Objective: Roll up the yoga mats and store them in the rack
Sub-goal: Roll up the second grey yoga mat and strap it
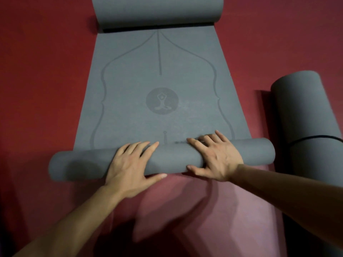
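The left hand (130,164) and right hand (216,158) press flat, fingers spread, on the yoga mat roll (172,161) to keep it tight.

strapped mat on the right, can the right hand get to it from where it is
Probably yes. The right hand presses on the half-rolled mat, and the strapped mat lies just beside it, with only bare red floor between them.

No lettering readable; the grey mat (130,80) bears a seated-figure emblem (162,100).
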`<action>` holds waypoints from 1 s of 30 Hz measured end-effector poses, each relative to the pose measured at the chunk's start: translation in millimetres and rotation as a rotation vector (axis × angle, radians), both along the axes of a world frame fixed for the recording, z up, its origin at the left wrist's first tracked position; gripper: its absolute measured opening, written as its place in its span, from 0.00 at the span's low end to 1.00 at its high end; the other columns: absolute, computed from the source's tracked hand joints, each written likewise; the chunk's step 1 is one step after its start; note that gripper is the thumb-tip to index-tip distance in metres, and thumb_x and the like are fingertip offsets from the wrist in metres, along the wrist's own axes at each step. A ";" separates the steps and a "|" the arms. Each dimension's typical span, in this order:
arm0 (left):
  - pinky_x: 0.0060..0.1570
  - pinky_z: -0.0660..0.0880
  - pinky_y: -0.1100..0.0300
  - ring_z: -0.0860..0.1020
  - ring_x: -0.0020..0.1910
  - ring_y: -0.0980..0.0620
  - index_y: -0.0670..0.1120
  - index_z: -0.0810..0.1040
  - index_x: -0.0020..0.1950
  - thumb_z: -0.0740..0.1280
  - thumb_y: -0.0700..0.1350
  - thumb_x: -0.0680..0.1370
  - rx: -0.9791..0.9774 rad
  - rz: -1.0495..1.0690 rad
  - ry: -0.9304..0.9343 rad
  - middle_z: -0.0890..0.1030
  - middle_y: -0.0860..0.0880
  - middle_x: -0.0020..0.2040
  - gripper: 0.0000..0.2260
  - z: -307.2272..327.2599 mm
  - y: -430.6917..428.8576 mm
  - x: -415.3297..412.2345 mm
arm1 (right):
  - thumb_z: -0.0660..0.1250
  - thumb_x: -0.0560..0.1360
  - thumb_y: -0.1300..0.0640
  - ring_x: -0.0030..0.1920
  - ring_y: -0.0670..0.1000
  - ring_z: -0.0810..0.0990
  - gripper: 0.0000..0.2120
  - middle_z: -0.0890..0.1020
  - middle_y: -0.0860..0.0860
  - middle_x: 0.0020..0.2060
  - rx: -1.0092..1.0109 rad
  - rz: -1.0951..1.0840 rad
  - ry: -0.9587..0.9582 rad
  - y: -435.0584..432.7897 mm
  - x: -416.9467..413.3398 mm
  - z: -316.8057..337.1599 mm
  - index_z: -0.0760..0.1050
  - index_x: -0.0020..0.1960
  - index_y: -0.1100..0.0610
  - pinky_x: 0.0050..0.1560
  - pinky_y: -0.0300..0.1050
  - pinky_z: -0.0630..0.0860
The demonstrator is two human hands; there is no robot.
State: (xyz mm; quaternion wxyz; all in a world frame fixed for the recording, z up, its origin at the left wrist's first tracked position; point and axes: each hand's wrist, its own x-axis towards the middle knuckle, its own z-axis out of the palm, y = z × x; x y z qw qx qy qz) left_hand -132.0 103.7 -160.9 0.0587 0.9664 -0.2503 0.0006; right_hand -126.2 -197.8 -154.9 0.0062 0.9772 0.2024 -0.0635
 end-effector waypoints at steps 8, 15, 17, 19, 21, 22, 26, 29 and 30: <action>0.61 0.74 0.49 0.79 0.61 0.47 0.56 0.70 0.75 0.47 0.81 0.70 0.119 0.081 0.091 0.81 0.52 0.62 0.43 6.0 -6.7 46.4 | 0.62 0.70 0.23 0.74 0.64 0.69 0.49 0.72 0.62 0.73 0.067 -0.028 -0.150 -2.9 -25.5 -2.9 0.62 0.82 0.51 0.77 0.71 0.56; 0.72 0.65 0.42 0.77 0.67 0.45 0.49 0.77 0.72 0.68 0.66 0.73 -0.211 -0.015 -0.185 0.79 0.47 0.68 0.32 -5.0 1.9 17.7 | 0.59 0.69 0.20 0.71 0.64 0.71 0.50 0.74 0.61 0.70 0.013 -0.038 -0.145 -3.0 -5.2 -7.0 0.62 0.81 0.50 0.75 0.69 0.59; 0.74 0.62 0.41 0.71 0.74 0.45 0.50 0.72 0.77 0.67 0.68 0.73 -0.166 -0.013 -0.156 0.74 0.47 0.74 0.36 -8.1 3.3 12.9 | 0.58 0.70 0.21 0.68 0.63 0.74 0.48 0.76 0.59 0.67 0.014 -0.051 -0.153 -4.1 6.8 -7.5 0.65 0.80 0.50 0.74 0.68 0.62; 0.75 0.61 0.41 0.68 0.77 0.46 0.52 0.67 0.79 0.63 0.72 0.73 -0.092 -0.008 -0.139 0.71 0.48 0.76 0.40 -10.3 4.7 19.8 | 0.59 0.70 0.21 0.65 0.62 0.76 0.46 0.78 0.58 0.65 0.026 -0.063 -0.160 -3.9 17.9 -7.9 0.67 0.78 0.49 0.73 0.67 0.63; 0.74 0.62 0.42 0.68 0.76 0.45 0.53 0.65 0.80 0.60 0.77 0.72 -0.023 -0.007 -0.130 0.72 0.48 0.76 0.43 -10.8 4.8 34.2 | 0.58 0.70 0.21 0.64 0.62 0.76 0.45 0.78 0.57 0.64 0.032 -0.062 -0.155 -4.1 29.4 -7.1 0.69 0.77 0.49 0.73 0.65 0.64; 0.74 0.63 0.42 0.69 0.75 0.45 0.54 0.65 0.80 0.58 0.79 0.71 0.009 -0.007 -0.117 0.72 0.49 0.75 0.44 -11.1 4.2 42.8 | 0.57 0.70 0.20 0.65 0.63 0.75 0.45 0.78 0.58 0.65 0.028 -0.064 -0.149 -4.9 35.7 -5.1 0.70 0.76 0.49 0.73 0.65 0.64; 0.69 0.68 0.47 0.75 0.69 0.48 0.54 0.68 0.78 0.56 0.82 0.67 0.048 0.014 -0.090 0.77 0.51 0.69 0.47 -8.5 1.0 74.1 | 0.55 0.72 0.21 0.73 0.65 0.69 0.44 0.72 0.63 0.71 0.047 -0.121 -0.164 -4.6 46.0 1.4 0.65 0.79 0.47 0.76 0.68 0.58; 0.64 0.70 0.50 0.77 0.65 0.49 0.55 0.68 0.77 0.58 0.84 0.62 0.061 -0.003 -0.080 0.78 0.53 0.67 0.51 -4.2 0.4 84.9 | 0.55 0.72 0.20 0.73 0.66 0.68 0.46 0.71 0.64 0.71 0.019 -0.107 -0.161 -0.5 33.9 -5.5 0.60 0.81 0.45 0.75 0.71 0.58; 0.62 0.71 0.50 0.78 0.63 0.49 0.54 0.68 0.77 0.59 0.84 0.61 0.073 -0.017 -0.076 0.78 0.53 0.67 0.52 -4.1 0.5 86.6 | 0.54 0.71 0.20 0.72 0.66 0.69 0.46 0.72 0.63 0.71 -0.003 -0.095 -0.150 -0.6 33.3 -6.8 0.59 0.82 0.45 0.75 0.71 0.58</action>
